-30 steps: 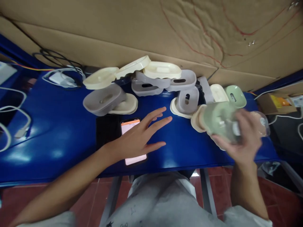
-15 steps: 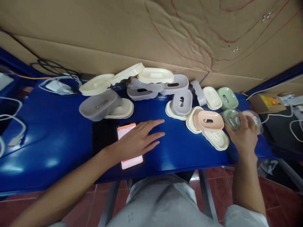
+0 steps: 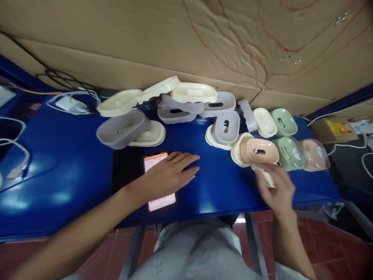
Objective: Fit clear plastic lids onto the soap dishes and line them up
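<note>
Over the lit phone (image 3: 160, 204) hangs my left hand (image 3: 169, 173), its fingers spread and nothing in them. My right hand (image 3: 276, 186) has its fingers wrapped around a cream tray (image 3: 267, 178), partly hidden and blurred, in front of the pink dish (image 3: 262, 151). A green dish under a clear cover (image 3: 290, 153) and a pink covered dish (image 3: 314, 155) stand just right of that hand. Grey dishes (image 3: 225, 127) and cream trays (image 3: 194, 92) lie piled further back.
The blue table (image 3: 72, 171) meets a cardboard wall (image 3: 131, 42) at the back. A black flat item (image 3: 125, 171) lies left of the phone. White cables and an adapter (image 3: 71, 105) are at the back left, and an open carton (image 3: 335, 130) stands at the right.
My right hand has moved left from the covered dishes and closed on the cream tray. My left hand is nearly where it was, its fingers a little closer together.
</note>
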Demonstrator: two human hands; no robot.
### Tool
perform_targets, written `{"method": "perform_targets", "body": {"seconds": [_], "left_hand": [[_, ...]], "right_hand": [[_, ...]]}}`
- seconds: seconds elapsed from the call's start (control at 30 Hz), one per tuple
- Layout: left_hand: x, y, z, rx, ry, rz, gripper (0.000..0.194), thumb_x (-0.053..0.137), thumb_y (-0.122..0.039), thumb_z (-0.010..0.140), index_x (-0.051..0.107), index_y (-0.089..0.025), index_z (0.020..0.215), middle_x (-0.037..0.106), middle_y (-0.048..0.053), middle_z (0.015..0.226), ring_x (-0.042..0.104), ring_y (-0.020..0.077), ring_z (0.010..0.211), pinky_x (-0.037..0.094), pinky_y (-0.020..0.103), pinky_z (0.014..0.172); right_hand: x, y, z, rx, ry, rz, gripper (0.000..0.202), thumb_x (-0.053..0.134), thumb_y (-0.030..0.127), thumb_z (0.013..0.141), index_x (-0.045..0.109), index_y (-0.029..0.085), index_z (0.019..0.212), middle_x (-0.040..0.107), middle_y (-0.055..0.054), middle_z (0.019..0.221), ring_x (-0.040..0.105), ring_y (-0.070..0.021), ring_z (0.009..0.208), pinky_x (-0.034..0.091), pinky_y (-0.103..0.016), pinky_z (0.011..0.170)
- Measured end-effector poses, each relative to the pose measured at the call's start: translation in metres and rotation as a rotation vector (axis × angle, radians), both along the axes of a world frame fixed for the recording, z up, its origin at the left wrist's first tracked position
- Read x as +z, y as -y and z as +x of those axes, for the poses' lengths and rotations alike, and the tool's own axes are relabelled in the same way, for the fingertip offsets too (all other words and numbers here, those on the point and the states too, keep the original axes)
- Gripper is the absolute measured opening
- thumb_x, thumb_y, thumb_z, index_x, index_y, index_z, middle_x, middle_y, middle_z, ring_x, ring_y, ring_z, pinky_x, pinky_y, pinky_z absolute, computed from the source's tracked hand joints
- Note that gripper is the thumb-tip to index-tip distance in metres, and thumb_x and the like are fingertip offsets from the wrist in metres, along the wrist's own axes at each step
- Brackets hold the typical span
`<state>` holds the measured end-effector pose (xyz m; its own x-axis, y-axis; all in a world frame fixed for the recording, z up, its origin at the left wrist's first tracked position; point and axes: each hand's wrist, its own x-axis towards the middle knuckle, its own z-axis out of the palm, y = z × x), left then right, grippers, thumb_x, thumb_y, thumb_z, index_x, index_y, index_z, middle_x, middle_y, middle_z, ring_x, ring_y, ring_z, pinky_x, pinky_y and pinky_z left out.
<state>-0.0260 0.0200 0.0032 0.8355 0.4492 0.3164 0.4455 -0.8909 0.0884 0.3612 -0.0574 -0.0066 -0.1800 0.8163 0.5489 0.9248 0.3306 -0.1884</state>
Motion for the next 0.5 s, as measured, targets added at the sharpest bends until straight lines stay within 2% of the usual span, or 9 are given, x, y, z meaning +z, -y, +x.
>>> {"method": "perform_targets", "body": {"seconds": [0.07, 0.13, 0.23, 0.37, 0.43, 0.5], "left_hand": [[0.0, 0.001, 0.0, -0.001, 0.002, 0.007, 0.022, 0.059, -0.019, 0.109, 0.076, -0.015, 0.123, 0.07, 0.016, 0.142, 0.072, 0.0314, 0.118, 0.062, 0.047, 0.096], [0.001, 0.002, 0.001, 0.003, 0.013, -0.004, 0.021, 0.061, -0.02, 0.109, 0.076, -0.016, 0.123, 0.07, 0.016, 0.142, 0.072, 0.0309, 0.119, 0.061, 0.046, 0.097], [0.002, 0.003, 0.001, 0.003, 0.018, -0.01, 0.021, 0.064, -0.018, 0.107, 0.076, -0.016, 0.124, 0.07, 0.016, 0.143, 0.072, 0.0308, 0.12, 0.06, 0.046, 0.099], [0.003, 0.006, 0.001, -0.019, -0.011, 0.011, 0.035, 0.065, -0.019, 0.106, 0.068, -0.018, 0.141, 0.068, 0.016, 0.146, 0.07, 0.0318, 0.124, 0.058, 0.046, 0.1], [0.001, 0.008, 0.001, -0.042, -0.014, -0.027, 0.043, 0.065, -0.025, 0.107, 0.061, -0.022, 0.15, 0.066, 0.015, 0.15, 0.068, 0.0315, 0.128, 0.057, 0.046, 0.103], [-0.002, 0.01, 0.003, -0.072, -0.018, -0.088, 0.05, 0.066, -0.031, 0.107, 0.056, -0.025, 0.155, 0.061, 0.015, 0.157, 0.066, 0.0319, 0.132, 0.055, 0.047, 0.106]], "right_hand": [[-0.006, -0.004, -0.036, 0.085, 0.024, -0.054, 0.035, 0.069, 0.024, 0.101, 0.071, 0.027, 0.136, 0.079, -0.012, 0.123, 0.076, -0.0318, 0.111, 0.061, -0.049, 0.097], [-0.012, -0.01, -0.058, 0.092, 0.046, -0.11, 0.04, 0.066, 0.025, 0.103, 0.067, 0.024, 0.143, 0.076, -0.014, 0.13, 0.073, -0.0336, 0.12, 0.059, -0.051, 0.099], [-0.013, -0.014, -0.071, 0.15, 0.044, -0.198, 0.042, 0.063, 0.025, 0.106, 0.065, 0.025, 0.147, 0.074, -0.013, 0.135, 0.07, -0.0336, 0.126, 0.057, -0.054, 0.104], [-0.003, -0.008, -0.084, 0.406, -0.015, -0.289, 0.049, 0.06, 0.017, 0.105, 0.06, 0.026, 0.153, 0.075, -0.01, 0.139, 0.071, -0.0285, 0.127, 0.058, -0.05, 0.109], [-0.001, -0.003, -0.091, 0.546, -0.04, -0.277, 0.054, 0.059, 0.011, 0.104, 0.058, 0.025, 0.155, 0.075, -0.009, 0.14, 0.072, -0.026, 0.128, 0.06, -0.046, 0.107], [-0.001, 0.001, -0.092, 0.573, -0.084, -0.189, 0.056, 0.061, 0.008, 0.101, 0.06, 0.027, 0.154, 0.077, -0.008, 0.136, 0.073, -0.026, 0.125, 0.06, -0.047, 0.105]]}}
